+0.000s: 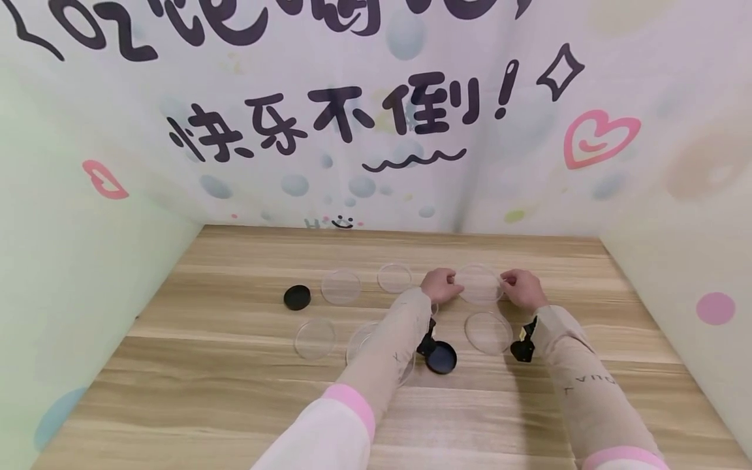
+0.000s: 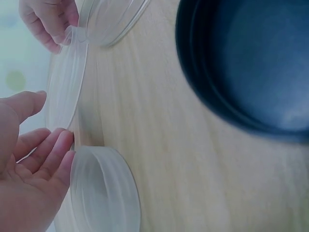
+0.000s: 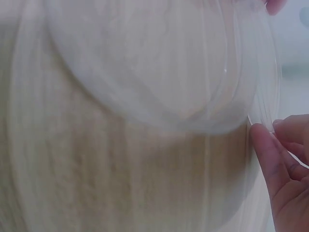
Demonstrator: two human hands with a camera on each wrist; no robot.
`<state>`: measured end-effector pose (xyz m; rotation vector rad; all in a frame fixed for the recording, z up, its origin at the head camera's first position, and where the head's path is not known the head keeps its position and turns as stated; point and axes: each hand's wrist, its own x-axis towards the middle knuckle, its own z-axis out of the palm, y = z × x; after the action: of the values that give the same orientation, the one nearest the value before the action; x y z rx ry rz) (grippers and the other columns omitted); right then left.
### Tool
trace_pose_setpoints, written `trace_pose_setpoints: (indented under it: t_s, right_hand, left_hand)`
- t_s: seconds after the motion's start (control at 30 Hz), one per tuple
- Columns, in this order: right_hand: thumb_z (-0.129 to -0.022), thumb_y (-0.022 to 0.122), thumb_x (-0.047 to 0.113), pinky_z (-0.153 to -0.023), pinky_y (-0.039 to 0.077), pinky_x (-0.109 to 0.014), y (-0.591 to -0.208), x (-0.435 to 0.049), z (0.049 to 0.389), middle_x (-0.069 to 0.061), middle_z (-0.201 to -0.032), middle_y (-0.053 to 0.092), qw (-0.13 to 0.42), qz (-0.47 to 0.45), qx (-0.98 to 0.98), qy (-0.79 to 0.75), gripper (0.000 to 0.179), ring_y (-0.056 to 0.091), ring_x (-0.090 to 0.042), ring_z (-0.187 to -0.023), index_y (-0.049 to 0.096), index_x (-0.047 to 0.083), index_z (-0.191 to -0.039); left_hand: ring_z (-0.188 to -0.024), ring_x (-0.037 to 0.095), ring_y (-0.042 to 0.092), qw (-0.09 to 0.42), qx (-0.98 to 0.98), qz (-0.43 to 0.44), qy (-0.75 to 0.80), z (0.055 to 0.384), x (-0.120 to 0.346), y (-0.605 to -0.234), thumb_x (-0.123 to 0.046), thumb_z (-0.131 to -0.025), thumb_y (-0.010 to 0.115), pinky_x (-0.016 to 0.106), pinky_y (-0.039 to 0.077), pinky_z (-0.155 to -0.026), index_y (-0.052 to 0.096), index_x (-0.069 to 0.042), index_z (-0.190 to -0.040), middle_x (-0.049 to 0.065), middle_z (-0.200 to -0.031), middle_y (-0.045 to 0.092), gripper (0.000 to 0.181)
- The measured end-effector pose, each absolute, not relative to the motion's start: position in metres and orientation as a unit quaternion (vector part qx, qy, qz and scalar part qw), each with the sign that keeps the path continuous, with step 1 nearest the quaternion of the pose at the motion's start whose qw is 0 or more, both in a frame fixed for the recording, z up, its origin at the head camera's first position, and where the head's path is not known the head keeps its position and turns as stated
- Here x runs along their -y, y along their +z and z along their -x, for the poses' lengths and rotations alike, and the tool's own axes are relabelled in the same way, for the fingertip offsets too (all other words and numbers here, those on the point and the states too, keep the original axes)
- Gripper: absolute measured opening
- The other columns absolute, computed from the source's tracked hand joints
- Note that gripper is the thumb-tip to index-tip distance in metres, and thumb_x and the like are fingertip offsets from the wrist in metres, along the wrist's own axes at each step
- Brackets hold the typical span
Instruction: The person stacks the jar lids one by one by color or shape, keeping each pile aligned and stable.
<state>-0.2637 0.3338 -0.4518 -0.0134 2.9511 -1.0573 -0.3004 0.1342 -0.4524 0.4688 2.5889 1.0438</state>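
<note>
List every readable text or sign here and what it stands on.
"快乐不倒!": on the backdrop.
Larger line above it: cut off, not fully readable.
Small pale lettering low on it: too faint.
Letters on the left sleeve and right sleeve: too small.
Clear dishes, black dishes: none visible.

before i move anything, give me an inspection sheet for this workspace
Surface: wood-grain tabletop, several round pieces spread over it
Job's things: clear round dish, right of centre toward the back
Clutter: other clear dishes nearby; dark dish nearer the camera; black disc at far left of the group
Hands: right hand pinches the clear round dish's rim; left hand has its fingers at the opposite edge, firm contact unclear
Cables: nothing seen
Surroundings: light printed back wall, pale side walls
</note>
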Motion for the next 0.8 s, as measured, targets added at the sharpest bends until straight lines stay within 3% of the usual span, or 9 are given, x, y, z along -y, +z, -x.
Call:
trace_pose_setpoints:
  t_s: [0.17,0.23,0.33,0.5,0.67,0.8]
  right_hand:
    - [-0.088,0.049,0.006,-0.064,0.051,-0.032,-0.453,-0.330,0.266,-0.029,-0.094,0.057,0.017,0.000,-0.932,-0.361,0.027,0.062,-0.022,-0.066,0.052,-0.016,-0.104]
    - [-0.088,0.050,0.006,-0.063,0.051,-0.031,-0.452,-0.327,0.266,-0.029,-0.094,0.058,0.018,0.001,-0.930,-0.366,0.027,0.062,-0.021,-0.065,0.052,-0.016,-0.103]
    - [-0.087,0.050,0.006,-0.063,0.051,-0.030,-0.451,-0.324,0.266,-0.029,-0.093,0.058,0.018,0.002,-0.928,-0.372,0.026,0.062,-0.022,-0.066,0.053,-0.015,-0.103]
    - [-0.086,0.052,0.004,-0.062,0.051,-0.028,-0.448,-0.318,0.265,-0.027,-0.090,0.059,0.024,-0.005,-0.920,-0.392,0.025,0.063,-0.021,-0.066,0.053,-0.015,-0.102]
    - [-0.084,0.052,0.002,-0.060,0.052,-0.026,-0.448,-0.313,0.267,-0.026,-0.088,0.059,0.040,-0.005,-0.906,-0.421,0.025,0.062,-0.018,-0.064,0.052,-0.016,-0.102]
    - [-0.083,0.053,0.002,-0.059,0.052,-0.025,-0.447,-0.309,0.268,-0.024,-0.085,0.059,0.045,-0.003,-0.905,-0.423,0.025,0.062,-0.016,-0.062,0.052,-0.016,-0.101]
  left_hand:
    - [-0.091,0.010,0.054,0.089,-0.914,-0.183,0.351,0.356,-0.152,-0.537,-0.033,-0.079,0.062,0.022,0.045,-0.076,0.055,-0.004,-0.118,0.000,-0.099,0.060,0.049]
    - [-0.088,0.010,0.055,0.077,-0.916,-0.183,0.347,0.383,-0.161,-0.578,-0.033,-0.079,0.062,0.022,0.045,-0.073,0.057,-0.006,-0.116,-0.002,-0.096,0.060,0.047]
    - [-0.080,0.010,0.054,0.082,-0.913,-0.180,0.356,0.403,-0.165,-0.606,-0.035,-0.079,0.061,0.024,0.045,-0.069,0.059,-0.006,-0.110,-0.003,-0.090,0.059,0.042]
    - [-0.074,0.000,0.051,0.070,-0.899,-0.180,0.394,0.414,-0.157,-0.621,-0.039,-0.074,0.066,0.017,0.043,-0.065,0.061,-0.014,-0.106,-0.013,-0.081,0.056,0.041]
    - [-0.083,0.004,0.055,0.097,-0.892,-0.156,0.412,0.413,-0.147,-0.612,-0.033,-0.076,0.068,0.021,0.046,-0.071,0.058,-0.017,-0.113,-0.009,-0.089,0.060,0.042]
    - [-0.077,0.005,0.054,0.092,-0.890,-0.155,0.420,0.409,-0.141,-0.606,-0.028,-0.076,0.069,0.018,0.044,-0.069,0.058,-0.016,-0.110,-0.009,-0.082,0.058,0.038]
